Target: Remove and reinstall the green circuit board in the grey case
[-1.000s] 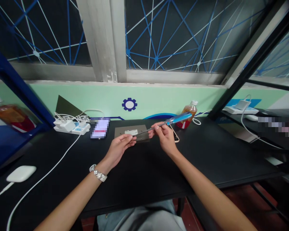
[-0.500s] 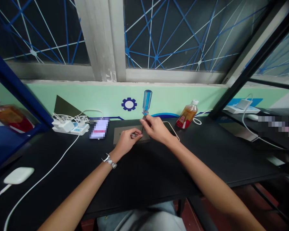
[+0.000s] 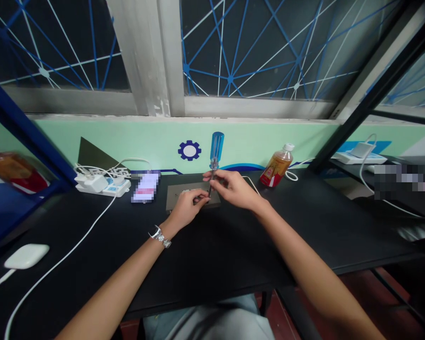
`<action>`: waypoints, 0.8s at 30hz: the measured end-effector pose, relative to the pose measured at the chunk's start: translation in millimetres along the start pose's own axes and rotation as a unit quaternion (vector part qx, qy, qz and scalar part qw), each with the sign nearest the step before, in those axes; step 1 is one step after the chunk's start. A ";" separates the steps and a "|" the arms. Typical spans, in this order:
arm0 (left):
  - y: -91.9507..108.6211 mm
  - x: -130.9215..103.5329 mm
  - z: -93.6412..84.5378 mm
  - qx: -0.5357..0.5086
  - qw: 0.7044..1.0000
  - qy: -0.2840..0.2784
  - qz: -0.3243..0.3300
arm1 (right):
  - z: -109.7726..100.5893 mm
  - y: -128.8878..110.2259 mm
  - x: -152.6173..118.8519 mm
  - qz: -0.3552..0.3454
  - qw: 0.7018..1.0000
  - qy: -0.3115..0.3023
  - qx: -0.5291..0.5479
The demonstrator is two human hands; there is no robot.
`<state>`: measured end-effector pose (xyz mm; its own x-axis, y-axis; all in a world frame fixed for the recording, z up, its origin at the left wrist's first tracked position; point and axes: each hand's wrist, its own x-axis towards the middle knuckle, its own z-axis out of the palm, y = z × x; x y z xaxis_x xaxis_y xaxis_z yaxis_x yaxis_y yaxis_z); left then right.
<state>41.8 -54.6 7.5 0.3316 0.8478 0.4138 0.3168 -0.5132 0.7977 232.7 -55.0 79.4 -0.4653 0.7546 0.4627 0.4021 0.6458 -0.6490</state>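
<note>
A screwdriver with a clear blue handle stands nearly upright, its thin shaft pointing down at a flat grey-brown box on the black table. The fingers of my right hand are closed round the shaft just below the handle. My left hand rests over the box, thumb and fingertips pinched together near the screwdriver's tip. Whatever lies between those fingertips is too small to make out. A silver watch is on my left wrist.
On the black table, a power strip with white cables and a lit phone lie left of the box. A bottle stands to the right. A white case lies at far left; a window is behind.
My right hand has shifted slightly and its grip on the screwdriver has changed, with the fingers reaching further round the shaft. The handle has turned a little. My left hand stays almost where it was.
</note>
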 end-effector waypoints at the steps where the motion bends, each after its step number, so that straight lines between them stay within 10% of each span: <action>1: -0.1 -0.2 -0.2 -0.006 1.000 0.001 -0.001 | -0.5 1.0 -0.7 0.009 1.000 -0.009 0.027; 16: 4.9 6.8 14.8 -0.091 0.993 0.076 -0.021 | 20.9 7.8 3.7 0.047 0.986 0.158 -0.025; 24: 2.5 4.9 4.4 -0.124 0.992 0.002 -0.023 | 11.3 10.1 0.8 0.077 0.991 0.061 0.095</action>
<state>48.1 -52.2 9.6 0.3183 0.8707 0.3751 0.1032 -0.4251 0.8992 227.5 -49.2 66.4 -0.3064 0.8579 0.4124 0.3001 0.4982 -0.8135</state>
